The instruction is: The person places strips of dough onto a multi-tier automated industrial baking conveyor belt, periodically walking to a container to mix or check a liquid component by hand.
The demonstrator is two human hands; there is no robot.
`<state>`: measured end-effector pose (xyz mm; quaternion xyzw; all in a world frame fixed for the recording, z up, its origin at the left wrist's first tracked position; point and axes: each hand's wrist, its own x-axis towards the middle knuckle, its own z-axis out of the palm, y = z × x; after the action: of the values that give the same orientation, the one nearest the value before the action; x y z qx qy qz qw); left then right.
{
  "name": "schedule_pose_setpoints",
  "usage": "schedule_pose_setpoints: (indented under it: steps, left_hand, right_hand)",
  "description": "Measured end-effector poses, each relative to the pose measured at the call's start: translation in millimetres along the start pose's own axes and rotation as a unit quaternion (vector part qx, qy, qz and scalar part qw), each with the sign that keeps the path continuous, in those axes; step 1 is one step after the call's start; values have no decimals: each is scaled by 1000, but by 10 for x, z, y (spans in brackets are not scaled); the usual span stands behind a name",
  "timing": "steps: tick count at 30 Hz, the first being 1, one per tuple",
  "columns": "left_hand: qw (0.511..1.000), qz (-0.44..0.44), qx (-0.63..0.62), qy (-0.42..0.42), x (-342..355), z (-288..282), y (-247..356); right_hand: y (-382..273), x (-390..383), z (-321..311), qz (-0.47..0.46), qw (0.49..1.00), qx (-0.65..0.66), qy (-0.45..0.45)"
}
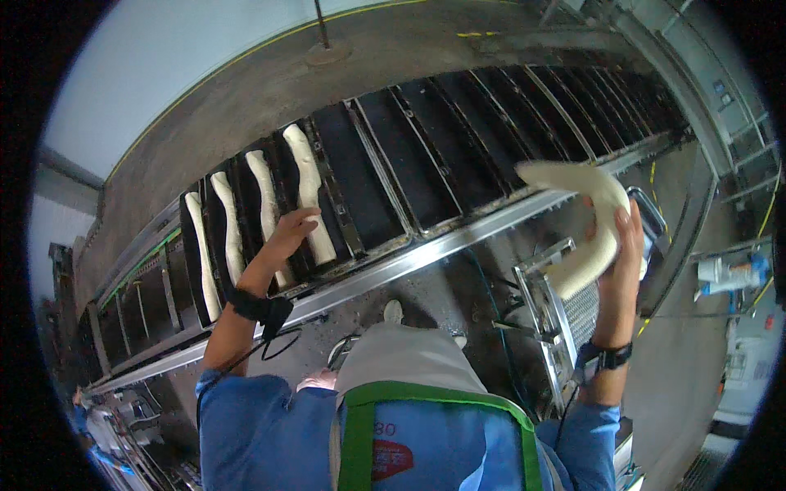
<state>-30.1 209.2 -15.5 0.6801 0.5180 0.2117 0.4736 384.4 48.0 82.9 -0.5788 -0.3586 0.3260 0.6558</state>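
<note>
In my right hand (629, 245) is a long, pale strip of dough (607, 195). It bends into a curve, both ends hanging to the left of the hand. My left hand (286, 235) reaches over the tray conveyor (372, 168), its fingers stretched toward the right, at a strip of dough (304, 159) lying in a dark slot. Whether the fingertips touch that strip I cannot tell. Several pale dough strips lie lengthwise in neighbouring slots to the left, among them a narrow dough strip (201, 254) at the end of the row.
A metal rail (417, 260) runs along the conveyor's near side. Under my right hand stands a metal frame with a perforated surface (583, 315). At the far side a post (322, 33) rises from the floor. Another person's blue sleeve (110, 460) shows at the lower left.
</note>
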Motion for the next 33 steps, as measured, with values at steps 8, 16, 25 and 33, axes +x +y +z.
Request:
schedule_pose_setpoints:
  steps: [8, 16, 25, 33]
  left_hand:
    - [995, 33, 89, 41, -75, 34, -258]
    - [945, 28, 322, 50, 173, 391, -27]
    - [876, -41, 479, 46, 183, 546, -157]
    - [815, -31, 571, -92, 60, 544, -521]
  right_hand:
    - [738, 442, 1670, 195, 925, 145, -291]
    - [1192, 465, 1070, 199, 828, -37, -523]
    - [1607, 779, -488, 304, 891, -12, -337]
    - [2044, 961, -1013, 308, 884, -6, -351]
